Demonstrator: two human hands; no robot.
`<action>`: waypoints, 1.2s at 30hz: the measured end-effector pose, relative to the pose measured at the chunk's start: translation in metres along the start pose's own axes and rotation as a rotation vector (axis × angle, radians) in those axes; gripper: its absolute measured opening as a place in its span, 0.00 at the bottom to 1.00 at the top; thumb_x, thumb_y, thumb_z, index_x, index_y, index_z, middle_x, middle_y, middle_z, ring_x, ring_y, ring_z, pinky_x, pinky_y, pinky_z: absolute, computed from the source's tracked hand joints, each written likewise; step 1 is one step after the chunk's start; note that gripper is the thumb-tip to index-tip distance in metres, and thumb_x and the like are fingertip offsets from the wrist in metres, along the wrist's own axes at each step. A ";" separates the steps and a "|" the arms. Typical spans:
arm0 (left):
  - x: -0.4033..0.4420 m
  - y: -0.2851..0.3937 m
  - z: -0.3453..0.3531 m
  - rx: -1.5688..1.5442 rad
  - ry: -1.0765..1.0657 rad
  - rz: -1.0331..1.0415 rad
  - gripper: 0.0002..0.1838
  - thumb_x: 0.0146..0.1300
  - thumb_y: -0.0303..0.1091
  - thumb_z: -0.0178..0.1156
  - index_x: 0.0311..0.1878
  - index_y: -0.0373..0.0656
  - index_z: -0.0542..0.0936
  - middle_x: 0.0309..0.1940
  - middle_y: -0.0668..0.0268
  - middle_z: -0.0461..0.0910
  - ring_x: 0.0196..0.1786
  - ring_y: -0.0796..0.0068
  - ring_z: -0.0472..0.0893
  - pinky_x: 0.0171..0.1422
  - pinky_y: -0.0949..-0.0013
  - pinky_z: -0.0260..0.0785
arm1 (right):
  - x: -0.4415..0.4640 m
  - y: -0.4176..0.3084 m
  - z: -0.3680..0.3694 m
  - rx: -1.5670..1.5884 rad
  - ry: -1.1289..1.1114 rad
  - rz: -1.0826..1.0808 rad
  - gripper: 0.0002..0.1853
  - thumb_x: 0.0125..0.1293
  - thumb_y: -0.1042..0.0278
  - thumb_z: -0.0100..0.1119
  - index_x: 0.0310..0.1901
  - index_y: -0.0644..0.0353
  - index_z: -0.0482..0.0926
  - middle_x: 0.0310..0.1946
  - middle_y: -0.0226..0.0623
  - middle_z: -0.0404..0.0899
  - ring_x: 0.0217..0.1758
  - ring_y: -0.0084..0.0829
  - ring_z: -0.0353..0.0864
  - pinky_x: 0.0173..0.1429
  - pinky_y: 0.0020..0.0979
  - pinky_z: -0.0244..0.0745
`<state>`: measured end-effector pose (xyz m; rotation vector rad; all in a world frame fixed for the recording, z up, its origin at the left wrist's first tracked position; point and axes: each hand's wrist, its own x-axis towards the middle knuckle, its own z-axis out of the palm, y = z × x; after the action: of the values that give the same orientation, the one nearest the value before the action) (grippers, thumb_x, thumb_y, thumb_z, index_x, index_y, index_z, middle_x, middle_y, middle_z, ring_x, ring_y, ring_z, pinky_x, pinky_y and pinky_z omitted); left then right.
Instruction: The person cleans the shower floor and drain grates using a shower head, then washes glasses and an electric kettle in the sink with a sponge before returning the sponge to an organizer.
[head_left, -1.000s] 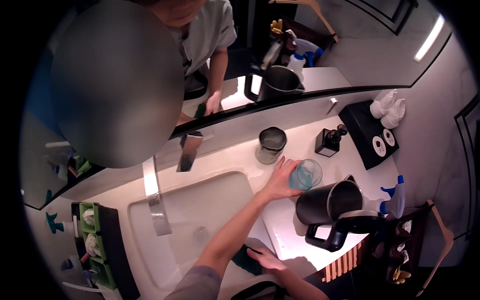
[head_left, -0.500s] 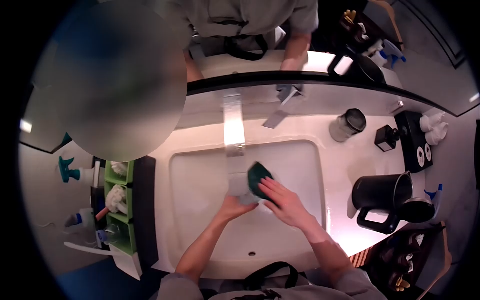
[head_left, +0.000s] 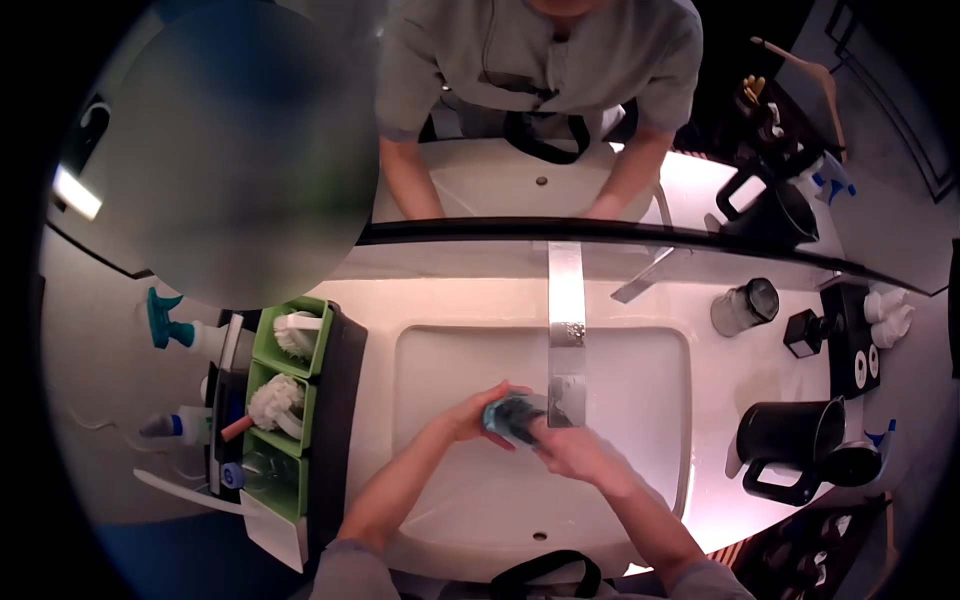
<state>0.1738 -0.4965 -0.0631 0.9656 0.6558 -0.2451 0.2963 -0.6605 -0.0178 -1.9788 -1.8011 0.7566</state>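
Over the white sink, my left hand is wrapped around a clear, bluish drinking glass, which lies tilted with its mouth toward the right. My right hand is at the mouth of the glass, its fingers pushed in. Something dark green shows through the glass wall, seemingly the scouring pad at those fingers. The flat metal faucet reaches out just above my right hand, with water running at its tip.
At left stands a caddy with green bins, brushes and bottles. On the right counter are a dark-lidded glass jar, a black bottle and a black electric kettle. A mirror edge runs behind the faucet.
The green scouring pad, earlier in plain view under my right fingers, is now mostly inside the glass. Both hands shifted left of the faucet, and the head view has moved.
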 end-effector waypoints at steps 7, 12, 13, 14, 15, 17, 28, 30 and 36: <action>0.042 -0.064 0.015 0.343 0.306 0.831 0.16 0.55 0.36 0.47 0.46 0.39 0.71 0.38 0.63 0.76 0.40 0.71 0.77 0.44 0.69 0.71 | -0.018 0.002 0.000 1.661 0.180 0.443 0.21 0.50 0.68 0.62 0.47 0.62 0.72 0.36 0.35 0.77 0.36 0.27 0.77 0.38 0.28 0.71; 0.046 -0.011 0.027 -0.260 0.119 0.021 0.13 0.53 0.35 0.58 0.40 0.42 0.71 0.33 0.70 0.71 0.37 0.81 0.71 0.35 0.72 0.69 | -0.004 0.019 0.012 0.550 0.023 0.076 0.25 0.47 0.61 0.64 0.46 0.65 0.71 0.38 0.44 0.77 0.37 0.39 0.78 0.41 0.33 0.71; 0.042 -0.018 0.028 -0.182 0.050 0.091 0.14 0.53 0.38 0.58 0.40 0.43 0.71 0.34 0.70 0.71 0.37 0.81 0.71 0.37 0.72 0.68 | -0.006 0.014 0.009 0.410 -0.006 0.152 0.26 0.47 0.60 0.64 0.45 0.66 0.71 0.38 0.45 0.77 0.37 0.40 0.77 0.42 0.33 0.70; 0.043 -0.017 0.029 -0.097 -0.027 0.172 0.15 0.53 0.41 0.58 0.39 0.43 0.71 0.35 0.69 0.70 0.38 0.80 0.71 0.38 0.71 0.67 | -0.004 0.013 0.003 0.260 -0.023 0.225 0.26 0.47 0.60 0.64 0.45 0.67 0.71 0.37 0.46 0.77 0.37 0.41 0.77 0.42 0.33 0.70; 0.047 -0.023 0.040 -0.215 0.126 0.298 0.16 0.52 0.43 0.59 0.39 0.44 0.71 0.34 0.69 0.70 0.39 0.79 0.71 0.43 0.70 0.66 | -0.011 0.013 -0.003 0.531 0.077 0.383 0.19 0.50 0.63 0.62 0.42 0.65 0.73 0.35 0.46 0.77 0.37 0.40 0.78 0.43 0.33 0.70; 0.043 -0.011 0.047 0.132 0.127 0.618 0.16 0.53 0.43 0.58 0.40 0.43 0.71 0.34 0.68 0.71 0.39 0.78 0.71 0.43 0.70 0.66 | -0.019 0.026 -0.001 1.264 0.165 0.452 0.16 0.51 0.62 0.60 0.39 0.63 0.75 0.34 0.46 0.77 0.36 0.41 0.78 0.42 0.34 0.70; 0.043 -0.022 0.044 0.202 0.276 0.552 0.13 0.52 0.34 0.60 0.39 0.41 0.74 0.34 0.67 0.74 0.38 0.74 0.71 0.42 0.70 0.64 | -0.024 0.038 -0.002 2.242 0.221 0.406 0.19 0.52 0.65 0.62 0.44 0.66 0.73 0.38 0.38 0.77 0.41 0.27 0.77 0.43 0.30 0.71; 0.047 -0.030 0.038 -0.180 0.175 0.377 0.12 0.50 0.31 0.60 0.39 0.39 0.73 0.34 0.65 0.73 0.41 0.70 0.71 0.46 0.68 0.63 | -0.023 0.032 0.001 1.684 0.029 0.286 0.24 0.50 0.65 0.64 0.47 0.67 0.70 0.43 0.40 0.75 0.47 0.28 0.74 0.48 0.29 0.69; 0.027 -0.045 0.043 -0.200 0.304 0.432 0.15 0.53 0.40 0.58 0.40 0.43 0.71 0.40 0.64 0.71 0.44 0.67 0.72 0.50 0.65 0.65 | -0.007 0.025 0.017 0.766 0.087 0.119 0.19 0.40 0.62 0.65 0.33 0.63 0.75 0.29 0.44 0.76 0.34 0.43 0.76 0.39 0.35 0.70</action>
<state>0.1910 -0.5547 -0.0939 0.9336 0.7144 0.3505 0.3059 -0.6722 -0.0448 -1.5626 -1.0969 1.1577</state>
